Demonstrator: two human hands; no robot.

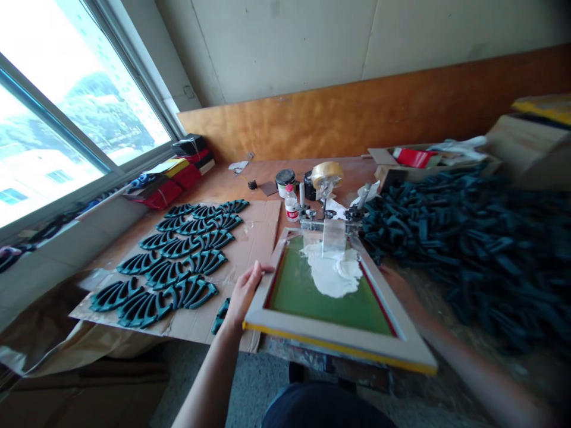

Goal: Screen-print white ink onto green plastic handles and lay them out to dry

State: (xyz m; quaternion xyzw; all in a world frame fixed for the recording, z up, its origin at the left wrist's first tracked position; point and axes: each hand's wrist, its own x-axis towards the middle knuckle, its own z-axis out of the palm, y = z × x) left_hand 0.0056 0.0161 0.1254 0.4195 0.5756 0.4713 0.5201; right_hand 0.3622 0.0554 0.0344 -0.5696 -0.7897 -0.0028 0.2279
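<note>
My left hand [244, 292] grips the left rail of a wooden screen-printing frame [339, 340], with its fingers over the edge. The frame's green mesh [307, 303] carries a thick blob of white ink [332, 270], and a clear plastic scraper [334, 236] stands at its far end. My right hand [390, 274] is dim and blurred at the frame's right edge, partly hidden. Rows of dark teal moulded pieces [178, 255] lie on a cardboard sheet [256, 235] left of the frame. One loose piece [220, 315] lies close to my left wrist.
A large heap of dark teal pieces [468, 255] lies right of the frame. Metal hinge clamps [330, 214] hold the frame's far end. Behind stand a tape roll [327, 175], a plastic bottle [291, 203] and a dark-lidded tin [285, 183]. A window [75, 131] runs along the left.
</note>
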